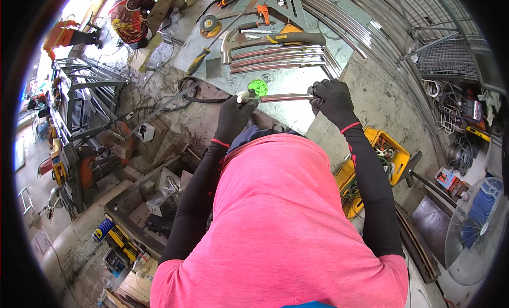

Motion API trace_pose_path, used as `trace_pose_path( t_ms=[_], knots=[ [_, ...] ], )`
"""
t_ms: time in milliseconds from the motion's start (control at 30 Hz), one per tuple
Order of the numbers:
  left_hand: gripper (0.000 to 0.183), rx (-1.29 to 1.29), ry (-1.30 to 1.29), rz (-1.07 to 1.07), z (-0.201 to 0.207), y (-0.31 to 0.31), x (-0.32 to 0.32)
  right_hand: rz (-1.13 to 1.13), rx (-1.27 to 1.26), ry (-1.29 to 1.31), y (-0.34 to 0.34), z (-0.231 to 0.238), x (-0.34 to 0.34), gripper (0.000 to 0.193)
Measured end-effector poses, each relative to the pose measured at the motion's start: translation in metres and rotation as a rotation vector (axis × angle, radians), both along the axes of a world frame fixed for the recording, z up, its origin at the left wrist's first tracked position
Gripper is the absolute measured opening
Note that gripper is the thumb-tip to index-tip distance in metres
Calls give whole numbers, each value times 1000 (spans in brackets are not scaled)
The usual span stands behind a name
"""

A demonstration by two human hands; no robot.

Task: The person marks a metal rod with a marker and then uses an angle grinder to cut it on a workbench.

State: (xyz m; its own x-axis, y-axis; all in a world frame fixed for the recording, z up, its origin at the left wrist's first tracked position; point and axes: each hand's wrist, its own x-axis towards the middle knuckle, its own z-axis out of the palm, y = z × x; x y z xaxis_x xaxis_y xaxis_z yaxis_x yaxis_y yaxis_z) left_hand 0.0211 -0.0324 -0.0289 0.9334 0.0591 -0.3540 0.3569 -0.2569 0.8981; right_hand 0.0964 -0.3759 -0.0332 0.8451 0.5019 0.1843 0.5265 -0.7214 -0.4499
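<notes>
"Where is the bar at this moment?"

"It is held crosswise in front of the body, above the near part of the table. Whether the table is touched by it cannot be told."

"And how are the fingers set?"

"The bar's left part is gripped by the left hand, with the gloved fingers curled tight. The right part is pinched by the right hand, fingers bent and bunched. Some fingertips are hidden. Something white is seen at the left fingertips, but it cannot be identified."

"Which step is judged to be in hand?"

"Handling or lining up of a piece, most likely. The other bars are laid in a row just beyond, and no cutting is seen."

"What is called for next?"

"Probably a steady, level grip by both hands while the ends are matched. If the bar is to be set down, the green disc and the tool should be avoided."
</notes>
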Motion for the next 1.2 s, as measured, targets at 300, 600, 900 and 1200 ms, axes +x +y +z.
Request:
trace_pose_path(
  t_ms=[300,600,900,1200],
  knots=[
    [37,27,-101,-65,-13,5,-2,-21,14,-7,3,2,-1,21],
    [32,-50,4,-16,1,-2,14,-45,0,-30,1,3,-21,27],
    [24,64,-16,2,-3,-7,15,-184,133,-79,-56,-4,-47,42],
    [27,13,-1,31,-13,-7,14,-748,1244,821,-146,-72,-105,41]
  ],
)
